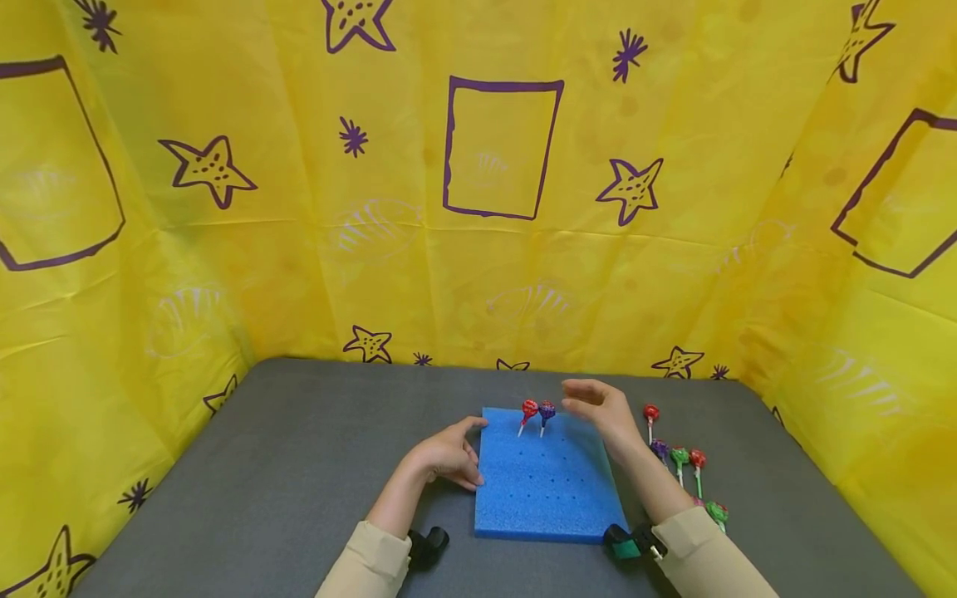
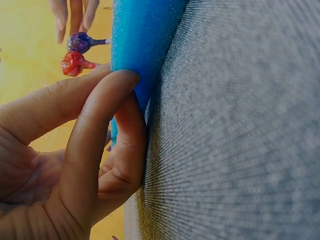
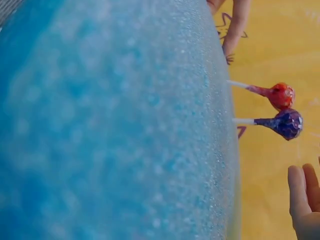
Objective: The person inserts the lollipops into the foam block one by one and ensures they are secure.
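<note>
A blue foam board [image 1: 549,498] with rows of small holes lies on the table. A red lollipop [image 1: 529,408] and a purple lollipop [image 1: 547,409] stand in its far part on white sticks, heads close together. My left hand [image 1: 447,455] touches the board's left edge, the fingertips spread along that side; the left wrist view shows the thumb [image 2: 102,112] against the foam. Just right of the purple lollipop, my right hand [image 1: 604,415] hovers over the far right part of the board. Its fingers are loosely bent and hold nothing.
Right of the board, partly behind my right forearm, lie several lollipops: a red one [image 1: 651,412], a purple one [image 1: 659,448], a green one [image 1: 679,455] and others. A yellow patterned cloth [image 1: 419,274] encloses the grey table [image 1: 314,465] at the back and sides.
</note>
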